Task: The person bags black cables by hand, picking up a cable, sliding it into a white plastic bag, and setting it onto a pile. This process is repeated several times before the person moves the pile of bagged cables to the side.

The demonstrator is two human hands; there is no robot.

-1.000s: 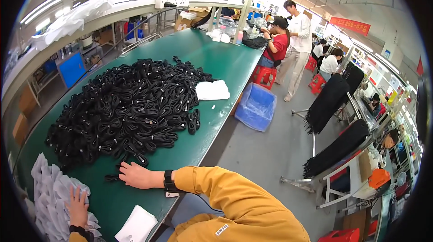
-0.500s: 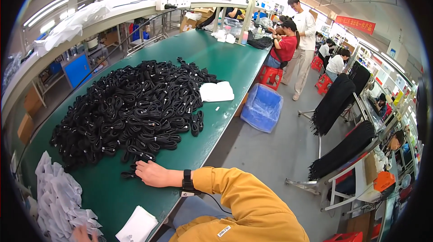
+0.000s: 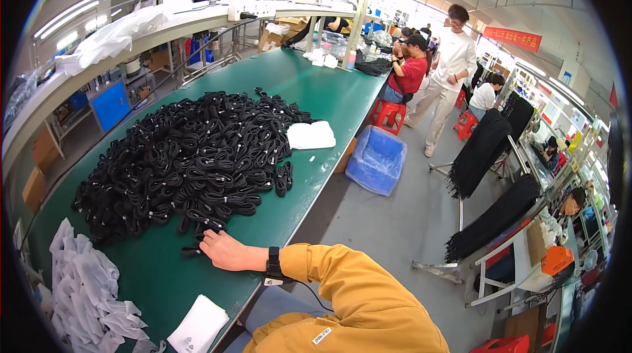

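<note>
A large heap of coiled black cables [image 3: 184,155] lies on the green table [image 3: 263,76], each coil tied into a small bundle. At the heap's near edge, my right hand [image 3: 227,251] is closed over a black cable bundle [image 3: 191,251], whose end sticks out to the left of my fingers. My fingertips hide most of that bundle. My left hand is out of the picture. Whitish translucent bags [image 3: 85,287] are piled at the table's near left. Close by lies a stack of flat white bags [image 3: 199,326].
A white bag [image 3: 311,135] lies right of the heap. A blue bin [image 3: 375,159] lined with plastic stands on the floor beside the table. Black cables hang from racks [image 3: 484,155] at the right. A person in white [image 3: 454,56] stands in the aisle; a person in red [image 3: 413,73] is at the table's far end.
My left hand has left the picture at the lower left. My right hand has shifted slightly up and right, staying at the heap's edge. The person in white has turned and stepped right.
</note>
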